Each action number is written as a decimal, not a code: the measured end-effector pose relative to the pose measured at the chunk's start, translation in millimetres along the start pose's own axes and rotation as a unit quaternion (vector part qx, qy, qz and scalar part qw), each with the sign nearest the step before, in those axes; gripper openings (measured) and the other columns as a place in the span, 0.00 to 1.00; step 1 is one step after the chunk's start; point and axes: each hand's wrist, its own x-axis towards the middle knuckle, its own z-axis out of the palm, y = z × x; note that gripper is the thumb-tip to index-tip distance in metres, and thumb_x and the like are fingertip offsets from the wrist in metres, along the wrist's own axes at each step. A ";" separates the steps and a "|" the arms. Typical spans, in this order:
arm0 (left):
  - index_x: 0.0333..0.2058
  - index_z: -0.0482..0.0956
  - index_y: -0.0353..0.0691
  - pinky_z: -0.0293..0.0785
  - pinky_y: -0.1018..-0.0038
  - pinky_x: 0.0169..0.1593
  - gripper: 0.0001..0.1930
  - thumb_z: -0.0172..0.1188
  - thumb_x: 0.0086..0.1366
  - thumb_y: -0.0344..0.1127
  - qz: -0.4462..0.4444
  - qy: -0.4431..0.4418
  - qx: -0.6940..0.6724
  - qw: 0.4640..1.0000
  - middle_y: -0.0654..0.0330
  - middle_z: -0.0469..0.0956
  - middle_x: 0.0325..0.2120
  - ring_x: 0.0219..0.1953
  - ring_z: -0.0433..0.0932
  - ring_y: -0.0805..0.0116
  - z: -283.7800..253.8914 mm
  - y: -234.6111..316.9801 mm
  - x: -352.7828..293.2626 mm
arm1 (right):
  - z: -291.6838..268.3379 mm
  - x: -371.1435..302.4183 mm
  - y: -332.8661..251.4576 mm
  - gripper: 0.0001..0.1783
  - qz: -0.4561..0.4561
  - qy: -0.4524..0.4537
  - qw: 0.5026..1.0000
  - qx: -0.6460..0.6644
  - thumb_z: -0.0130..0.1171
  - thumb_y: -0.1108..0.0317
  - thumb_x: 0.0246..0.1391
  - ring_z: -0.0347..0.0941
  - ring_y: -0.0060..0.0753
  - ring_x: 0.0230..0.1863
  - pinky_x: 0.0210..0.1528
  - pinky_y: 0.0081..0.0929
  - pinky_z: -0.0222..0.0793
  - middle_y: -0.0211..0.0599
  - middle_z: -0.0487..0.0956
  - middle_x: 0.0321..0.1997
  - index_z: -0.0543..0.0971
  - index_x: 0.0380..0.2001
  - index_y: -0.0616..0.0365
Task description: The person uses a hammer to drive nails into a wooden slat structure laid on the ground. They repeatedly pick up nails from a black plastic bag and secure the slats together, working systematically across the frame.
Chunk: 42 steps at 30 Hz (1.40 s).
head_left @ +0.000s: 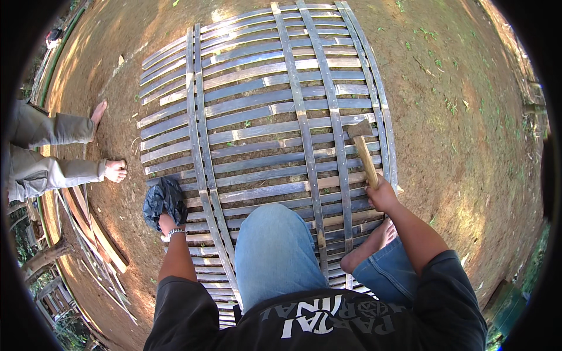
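Head view shows our left hand [168, 222] at a black plastic bag [164, 199], fingers and contents hidden, so we cannot tell its grip; our right hand [383, 196] wraps a wooden-handled hammer [365, 157] over the slatted panel's [300, 105] right side.

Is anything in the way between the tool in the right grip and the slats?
Nothing visible: the tool, in the right grip, shows over the slats; whether touching, I can't tell. The bag is off to the left.
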 end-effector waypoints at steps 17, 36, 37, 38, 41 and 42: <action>0.41 0.83 0.33 0.74 0.51 0.49 0.21 0.53 0.66 0.47 0.041 0.014 0.041 0.998 0.39 0.83 0.40 0.44 0.81 0.38 -6.0 11.0 19.1 | 2.0 -6.7 -10.9 0.11 -0.013 0.015 1.000 -0.018 0.58 0.70 0.58 0.75 0.35 0.16 0.21 0.36 0.71 0.39 0.77 0.20 0.73 0.43 0.60; 0.41 0.82 0.30 0.78 0.70 0.39 0.08 0.61 0.64 0.24 -0.088 0.127 -0.375 0.914 0.55 0.84 0.33 0.33 0.81 0.66 -146.2 93.2 -70.2 | 7.3 -1.6 -2.8 0.12 -0.008 0.001 0.999 0.040 0.61 0.71 0.58 0.73 0.29 0.16 0.19 0.32 0.70 0.35 0.75 0.22 0.73 0.45 0.58; 0.41 0.83 0.30 0.77 0.71 0.38 0.08 0.61 0.65 0.25 -0.083 0.172 -0.454 0.870 0.56 0.84 0.33 0.33 0.81 0.69 -150.5 94.8 -81.1 | 7.9 -1.8 -3.7 0.12 -0.011 0.000 0.999 0.033 0.61 0.71 0.58 0.73 0.29 0.16 0.19 0.32 0.70 0.35 0.75 0.22 0.73 0.45 0.58; 0.42 0.83 0.29 0.78 0.73 0.38 0.08 0.62 0.66 0.26 -0.084 0.156 -0.470 0.864 0.57 0.84 0.34 0.33 0.80 0.70 -153.0 100.3 -91.4 | 6.7 -1.4 -5.0 0.12 -0.013 -0.001 1.000 0.026 0.61 0.71 0.58 0.73 0.29 0.16 0.19 0.32 0.70 0.35 0.75 0.22 0.73 0.45 0.58; 0.45 0.83 0.29 0.79 0.77 0.39 0.11 0.65 0.67 0.30 -0.050 0.070 -0.548 0.832 0.57 0.84 0.39 0.35 0.81 0.71 -185.1 163.0 -119.7 | 1.8 -0.3 1.4 0.13 -0.021 0.005 1.000 0.013 0.60 0.71 0.58 0.73 0.29 0.16 0.20 0.32 0.70 0.35 0.75 0.21 0.73 0.45 0.58; 0.46 0.83 0.28 0.81 0.76 0.42 0.12 0.66 0.66 0.28 -0.013 0.023 -0.601 0.799 0.55 0.84 0.39 0.38 0.82 0.70 -188.6 184.6 -122.7 | 2.4 2.6 3.9 0.13 -0.025 0.002 1.000 0.014 0.60 0.71 0.58 0.73 0.29 0.16 0.20 0.33 0.70 0.35 0.75 0.21 0.73 0.45 0.58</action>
